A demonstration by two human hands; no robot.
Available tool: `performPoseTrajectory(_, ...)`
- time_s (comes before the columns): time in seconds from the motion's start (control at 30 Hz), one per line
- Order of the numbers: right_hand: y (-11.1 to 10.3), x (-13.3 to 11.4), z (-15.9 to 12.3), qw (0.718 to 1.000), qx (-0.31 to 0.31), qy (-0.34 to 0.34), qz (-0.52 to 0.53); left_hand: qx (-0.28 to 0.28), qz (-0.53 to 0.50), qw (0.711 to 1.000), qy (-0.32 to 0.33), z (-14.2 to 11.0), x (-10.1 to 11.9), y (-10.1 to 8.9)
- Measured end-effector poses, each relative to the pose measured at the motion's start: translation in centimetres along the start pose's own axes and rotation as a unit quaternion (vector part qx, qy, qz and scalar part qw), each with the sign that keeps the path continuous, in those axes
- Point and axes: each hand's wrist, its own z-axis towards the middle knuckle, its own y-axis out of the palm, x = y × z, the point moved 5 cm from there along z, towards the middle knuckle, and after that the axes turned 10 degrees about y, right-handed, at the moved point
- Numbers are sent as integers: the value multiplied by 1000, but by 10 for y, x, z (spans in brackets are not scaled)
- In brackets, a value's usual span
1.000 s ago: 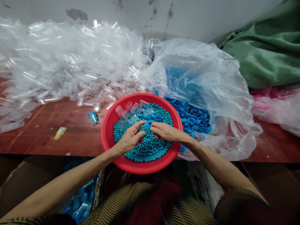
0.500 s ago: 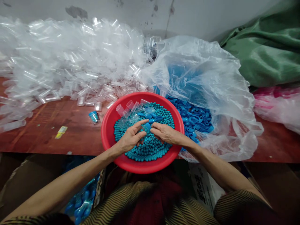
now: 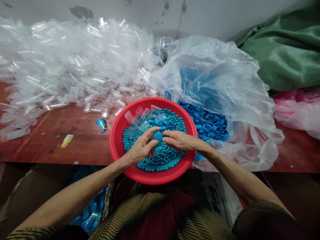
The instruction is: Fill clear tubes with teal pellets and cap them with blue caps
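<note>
A red plastic basin (image 3: 116,133) holds many small turquoise beads (image 3: 157,163). Above the beads my left hand (image 3: 142,145) is curled, thumb and forefinger around a small blue-ended plastic tube (image 3: 159,136), most of which the fingers hide. From the other side, the fingertips of my right hand (image 3: 178,140) are pressed together at its blue end; what they pinch is not fully visible. Just beyond the fingers, several blue plastic pieces (image 3: 170,126) lie on the beads. Clear plastic tubes (image 3: 128,116) rest at the basin's far left side.
A large heap of clear tubes (image 3: 82,63) covers the back left of the red-brown table (image 3: 82,146). Blue plastic parts (image 3: 212,126) spill from a clear bag (image 3: 245,90) at the right. A small bead-filled tube (image 3: 101,124) and a yellow-white scrap (image 3: 67,141) lie left of the basin.
The whole view has shifted slightly. Both hands stay together over the beads, with the right fingers a little straighter around the blue end.
</note>
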Motion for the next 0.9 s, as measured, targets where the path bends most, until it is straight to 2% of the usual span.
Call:
performPoseTrajectory(0.1, 3, 4, -1, 993, 24, 11, 115, 14, -7, 1000, 4, 0, 0, -2)
performPoseTrajectory(0.2, 7, 10, 1, 985, 78, 11, 154, 35, -2, 999, -3, 0, 0, -3)
performPoseTrajectory(0.3, 11, 14, 2, 982, 73, 5, 177, 51, -4, 999, -4, -2, 0, -3)
performPoseTrajectory(0.43, 16, 18, 4, 983, 80, 1, 166, 69, 3, 998, 10, -2, -3, -2)
performPoseTrajectory(0.6, 18, 7, 9, 977, 180, -46, 101, 104, 14, 994, 4, 0, -5, -6)
performPoseTrajectory(0.63, 17, 5, 10, 977, 183, -51, 100, 106, 9, 994, -1, 0, -5, -8)
performPoseTrajectory(0.67, 16, 3, 11, 979, 165, -51, 111, 101, 3, 995, -7, 1, -4, -9)
performPoseTrajectory(0.73, 13, 2, 12, 982, 85, -37, 166, 81, -9, 997, -18, 3, -2, -11)
performPoseTrajectory(0.8, 7, 2, 9, 968, 14, -22, 250, 67, -21, 997, -26, 3, 0, -12)
performPoseTrajectory(0.9, -5, 4, 3, 936, 5, -9, 352, 53, -33, 998, -33, 3, 2, -12)
